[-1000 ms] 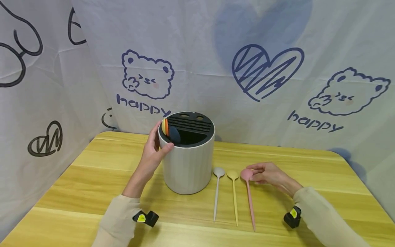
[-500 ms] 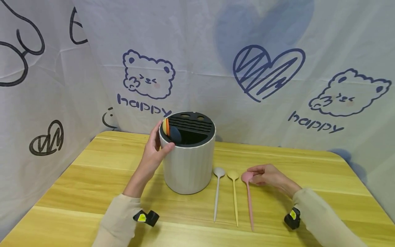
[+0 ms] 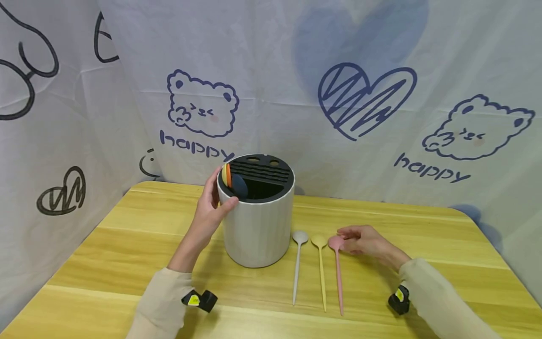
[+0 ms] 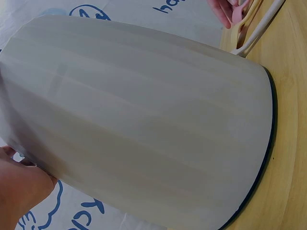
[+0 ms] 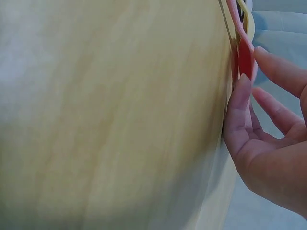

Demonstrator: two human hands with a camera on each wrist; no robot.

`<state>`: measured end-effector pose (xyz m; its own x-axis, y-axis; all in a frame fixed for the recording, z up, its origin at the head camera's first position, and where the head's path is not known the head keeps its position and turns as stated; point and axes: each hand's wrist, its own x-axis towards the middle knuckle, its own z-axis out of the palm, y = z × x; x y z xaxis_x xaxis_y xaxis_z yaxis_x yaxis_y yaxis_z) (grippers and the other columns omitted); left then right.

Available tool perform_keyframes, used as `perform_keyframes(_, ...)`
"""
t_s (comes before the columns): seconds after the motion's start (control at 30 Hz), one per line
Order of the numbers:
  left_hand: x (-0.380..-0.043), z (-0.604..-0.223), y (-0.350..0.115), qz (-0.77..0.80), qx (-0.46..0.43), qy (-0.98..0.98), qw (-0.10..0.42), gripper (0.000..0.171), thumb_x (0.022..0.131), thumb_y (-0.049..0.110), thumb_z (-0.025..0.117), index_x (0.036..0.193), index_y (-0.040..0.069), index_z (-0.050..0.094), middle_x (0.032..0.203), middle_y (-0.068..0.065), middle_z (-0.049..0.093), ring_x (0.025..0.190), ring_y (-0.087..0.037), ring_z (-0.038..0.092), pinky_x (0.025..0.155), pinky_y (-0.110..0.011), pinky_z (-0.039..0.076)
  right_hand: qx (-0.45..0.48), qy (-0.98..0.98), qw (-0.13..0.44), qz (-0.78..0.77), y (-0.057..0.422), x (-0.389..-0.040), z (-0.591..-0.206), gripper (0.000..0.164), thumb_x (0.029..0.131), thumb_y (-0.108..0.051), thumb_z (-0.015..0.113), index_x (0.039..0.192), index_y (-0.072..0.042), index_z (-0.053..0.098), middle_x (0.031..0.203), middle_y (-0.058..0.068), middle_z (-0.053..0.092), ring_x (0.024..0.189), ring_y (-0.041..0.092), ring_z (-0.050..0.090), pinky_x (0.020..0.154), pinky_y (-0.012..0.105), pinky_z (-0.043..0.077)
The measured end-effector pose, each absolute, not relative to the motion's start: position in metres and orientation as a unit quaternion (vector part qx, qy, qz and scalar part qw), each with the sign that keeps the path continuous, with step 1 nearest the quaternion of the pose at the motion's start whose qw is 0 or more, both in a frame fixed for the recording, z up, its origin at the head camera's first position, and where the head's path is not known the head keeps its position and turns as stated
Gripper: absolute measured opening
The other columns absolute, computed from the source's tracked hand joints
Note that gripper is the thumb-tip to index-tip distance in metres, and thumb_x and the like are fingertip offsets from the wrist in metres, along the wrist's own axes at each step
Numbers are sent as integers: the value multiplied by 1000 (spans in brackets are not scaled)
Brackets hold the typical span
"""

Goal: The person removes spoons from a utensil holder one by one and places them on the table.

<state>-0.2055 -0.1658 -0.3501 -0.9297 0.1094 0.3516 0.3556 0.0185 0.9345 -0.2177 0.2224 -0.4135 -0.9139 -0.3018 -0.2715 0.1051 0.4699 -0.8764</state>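
A white ribbed utensil holder (image 3: 258, 235) with a black slotted top stands upright on the table. My left hand (image 3: 208, 207) grips its left side near the rim, thumb in front. Inside the top opening show a yellow utensil head (image 3: 225, 176), an orange one (image 3: 229, 174) and a dark blue one (image 3: 239, 186); their lower parts are hidden. To the holder's right lie a light grey spoon (image 3: 300, 237), a yellow spoon (image 3: 319, 241) and a pink spoon (image 3: 336, 242), side by side. My right hand (image 3: 365, 242) pinches the pink spoon by its bowl, seen closer in the right wrist view.
The wooden table (image 3: 127, 254) reaches back to a white cloth (image 3: 271, 56) printed with bears and hearts. Another stretch of cloth hangs at the left. The holder fills most of the left wrist view.
My right hand has shifted the pink spoon slightly left, closer to the yellow spoon, and its handle has swung left to lie nearly parallel. My left hand and the holder have stayed put.
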Motion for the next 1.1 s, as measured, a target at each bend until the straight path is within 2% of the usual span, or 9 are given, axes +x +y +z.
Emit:
perform_keyframes(0.13,-206,-350,-166,-682,-164,-707,90,82,89,26,63,155,11,16,158,-3,19,143,-14,18,115,-35,19,-58,837,197,-508,222,-218,-413,52,87,-1,64,134,13,46,127,26,55,101,23,60,81,34,54)
perform_keyframes(0.37,-205,-350,-166,-682,-162,-708,87,83,89,26,63,155,10,16,159,-4,18,143,-15,18,115,-36,18,-38,840,192,-505,223,-217,-413,51,88,-3,64,134,11,48,126,22,57,101,23,60,83,35,53)
perform_keyframes(0.53,-206,-349,-166,-681,-162,-709,86,82,89,26,62,155,10,16,159,-4,18,143,-15,18,115,-36,18,-40,846,181,-500,223,-216,-408,51,91,-9,64,135,10,47,130,25,53,106,27,58,86,39,53)
perform_keyframes(0.77,-206,-349,-166,-682,-164,-707,84,82,89,27,62,155,12,16,158,-3,18,143,-15,18,115,-36,20,-45,848,146,-507,218,-215,-391,52,98,-12,54,141,12,37,140,32,40,119,42,50,93,46,49)
perform_keyframes(1.1,-207,-348,-166,-682,-160,-709,85,81,89,25,61,155,12,16,158,-3,18,143,-15,18,115,-36,18,-58,835,114,-535,196,-210,-352,51,101,-18,51,144,4,38,139,27,44,125,40,45,93,46,49)
